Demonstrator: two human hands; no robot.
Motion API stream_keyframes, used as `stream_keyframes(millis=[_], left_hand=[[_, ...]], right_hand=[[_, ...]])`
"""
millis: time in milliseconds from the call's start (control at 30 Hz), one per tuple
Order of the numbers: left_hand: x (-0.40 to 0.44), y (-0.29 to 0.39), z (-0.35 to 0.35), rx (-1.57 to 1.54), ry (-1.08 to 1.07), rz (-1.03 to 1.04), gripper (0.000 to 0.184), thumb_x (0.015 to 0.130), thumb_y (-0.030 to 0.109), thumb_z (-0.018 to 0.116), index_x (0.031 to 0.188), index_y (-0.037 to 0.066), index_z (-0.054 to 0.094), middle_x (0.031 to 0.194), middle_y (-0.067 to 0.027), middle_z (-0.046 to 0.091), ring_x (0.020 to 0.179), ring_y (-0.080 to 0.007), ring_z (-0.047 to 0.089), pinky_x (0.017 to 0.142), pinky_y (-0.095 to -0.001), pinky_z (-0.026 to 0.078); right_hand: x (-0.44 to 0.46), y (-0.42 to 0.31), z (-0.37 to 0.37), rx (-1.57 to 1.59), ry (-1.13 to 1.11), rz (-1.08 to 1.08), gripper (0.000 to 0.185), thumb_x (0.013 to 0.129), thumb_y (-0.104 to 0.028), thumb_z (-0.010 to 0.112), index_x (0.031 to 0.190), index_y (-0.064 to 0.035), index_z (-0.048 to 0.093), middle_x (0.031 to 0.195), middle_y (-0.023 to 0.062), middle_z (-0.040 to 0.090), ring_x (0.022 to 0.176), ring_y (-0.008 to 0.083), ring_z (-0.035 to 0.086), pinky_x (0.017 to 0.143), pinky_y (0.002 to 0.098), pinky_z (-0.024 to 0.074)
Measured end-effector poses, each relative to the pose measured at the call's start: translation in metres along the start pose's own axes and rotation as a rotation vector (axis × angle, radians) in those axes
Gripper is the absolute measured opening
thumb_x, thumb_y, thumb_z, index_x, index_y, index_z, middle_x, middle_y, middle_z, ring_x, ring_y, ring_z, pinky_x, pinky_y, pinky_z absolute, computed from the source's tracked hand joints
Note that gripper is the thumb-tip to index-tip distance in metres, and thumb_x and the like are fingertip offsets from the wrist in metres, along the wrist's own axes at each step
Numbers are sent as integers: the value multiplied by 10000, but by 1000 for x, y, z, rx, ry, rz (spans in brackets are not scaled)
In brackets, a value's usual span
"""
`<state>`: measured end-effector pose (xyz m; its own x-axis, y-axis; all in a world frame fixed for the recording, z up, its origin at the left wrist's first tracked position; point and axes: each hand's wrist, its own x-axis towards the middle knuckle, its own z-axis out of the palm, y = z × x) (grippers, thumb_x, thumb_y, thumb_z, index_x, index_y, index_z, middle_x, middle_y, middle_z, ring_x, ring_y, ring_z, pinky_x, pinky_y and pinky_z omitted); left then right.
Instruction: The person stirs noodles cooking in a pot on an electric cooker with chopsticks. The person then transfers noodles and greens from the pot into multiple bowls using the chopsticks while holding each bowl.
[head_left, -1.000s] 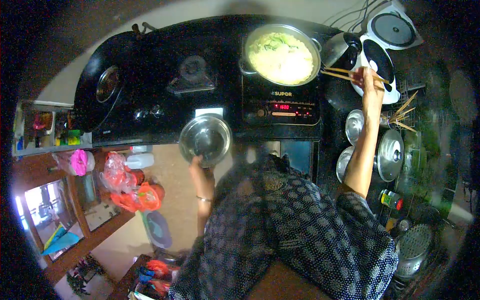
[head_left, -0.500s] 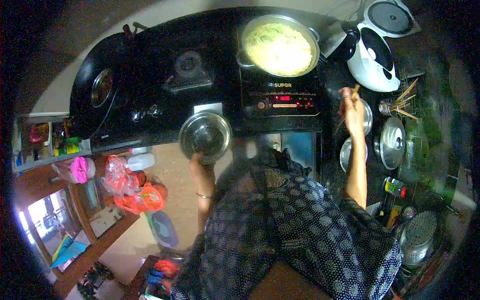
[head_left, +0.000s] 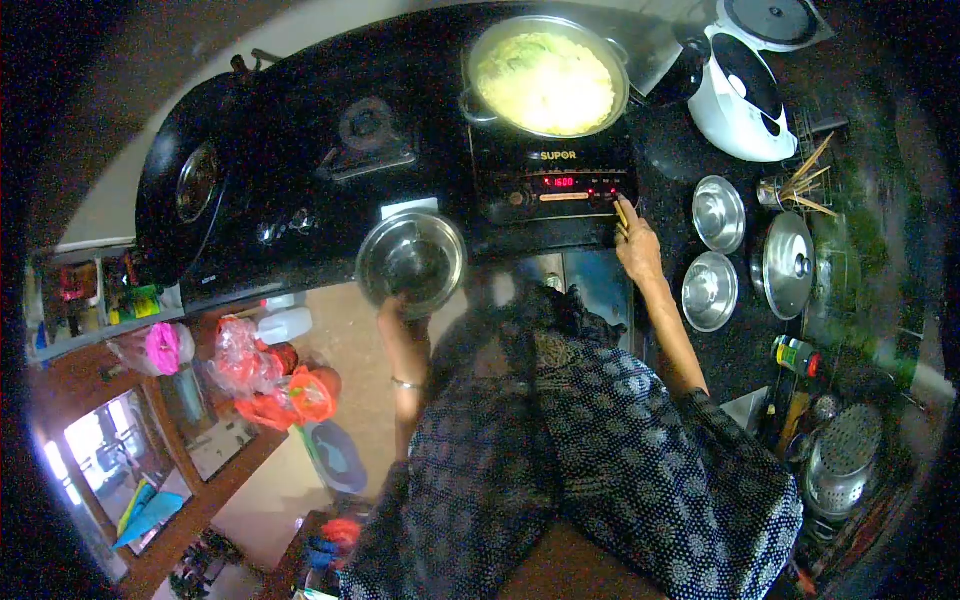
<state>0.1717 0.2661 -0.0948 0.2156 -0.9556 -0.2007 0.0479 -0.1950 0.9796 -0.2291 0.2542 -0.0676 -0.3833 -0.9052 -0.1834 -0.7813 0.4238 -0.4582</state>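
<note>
My left hand [head_left: 402, 325] grips the near rim of a shiny steel bowl [head_left: 412, 262], held in front of the counter edge; nothing is visible inside it. At the button panel of the black induction cooker [head_left: 500, 205], my right hand [head_left: 638, 245] has a finger at the lit buttons. It is closed around yellowish chopsticks [head_left: 622, 214], mostly hidden by the fingers. A steel pot [head_left: 470, 72] stands on the cooker, filled with pale yellow-green food [head_left: 545, 85]. The red display reads 1600.
Two steel bowls [head_left: 719, 214] and a pot lid [head_left: 788, 265] lie on the right counter. Beyond them stand a cup of chopsticks [head_left: 772, 192] and an open white rice cooker [head_left: 725, 120]. A gas burner [head_left: 367, 125] is left of the pot; red bags [head_left: 300, 395] are lower left.
My right hand has moved left from above the steel bowls to the cooker's button panel, uncovering both bowls. My left hand still holds its bowl in nearly the same place.
</note>
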Motion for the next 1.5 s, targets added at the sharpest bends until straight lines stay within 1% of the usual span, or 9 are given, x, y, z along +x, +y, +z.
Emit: stream_keyframes(millis=[267,333,433,500,533,967,1167,1333,1500], left_hand=[[6,-47,-10,-425,32,-242,476,671,-59,711,1087,-23,483,1052,-215,518,882,-352,535,752,-377,459],[5,-76,-21,-50,80,32,450,671,-80,705,1073,-16,514,1000,-180,542,894,-311,553,770,-386,469],[-4,-38,-10,310,45,123,398,765,189,554,1120,11,529,1026,-84,604,881,-224,592,775,-345,504],[-8,25,15,-121,73,-129,373,765,188,554,1091,7,539,996,-76,608,847,-209,595,745,-331,505],[-9,45,24,-553,91,-380,349,764,188,555,1061,4,549,966,-68,611,813,-194,597,715,-318,507],[0,48,30,-600,150,-341,394,761,166,559,1099,-34,525,995,-131,610,866,-234,617,722,-346,519],[11,-44,3,211,87,144,508,585,-143,687,1051,-11,532,982,-227,577,890,-378,556,770,-405,460],[-9,72,39,-751,190,-397,218,783,-23,555,1001,-26,541,954,-123,587,886,-234,569,765,-364,476],[-14,45,31,-417,145,-209,143,826,-4,477,942,-32,555,942,-92,572,872,-160,542,723,-328,489]], right_hand=[[6,13,-3,206,150,-132,461,836,-101,577,1286,-129,479,1149,200,585,993,331,606,846,361,470],[12,6,-27,300,89,11,363,881,-273,551,1184,-74,561,1128,209,593,1015,306,602,852,364,474],[21,-17,-76,479,101,167,389,931,-420,465,892,-63,612,588,-3,483,524,108,473,508,276,387],[41,-9,-99,666,213,-14,424,929,-472,451,906,-73,591,673,7,503,592,109,496,519,268,386],[48,-17,-116,551,369,-179,413,931,-465,458,928,-73,588,729,14,520,637,101,516,536,256,402],[160,-56,-101,1070,46,-188,315,935,-299,505,1028,-13,599,932,108,631,810,153,623,680,249,539],[169,-90,-32,890,152,-260,258,909,-252,573,896,-9,660,835,45,626,717,108,569,622,224,475],[193,-70,-52,894,400,-268,274,888,-255,614,979,3,629,827,56,648,669,106,591,619,222,497],[184,-71,-79,1093,291,-126,267,917,-274,561,945,-14,611,851,63,620,747,130,602,636,236,534]])
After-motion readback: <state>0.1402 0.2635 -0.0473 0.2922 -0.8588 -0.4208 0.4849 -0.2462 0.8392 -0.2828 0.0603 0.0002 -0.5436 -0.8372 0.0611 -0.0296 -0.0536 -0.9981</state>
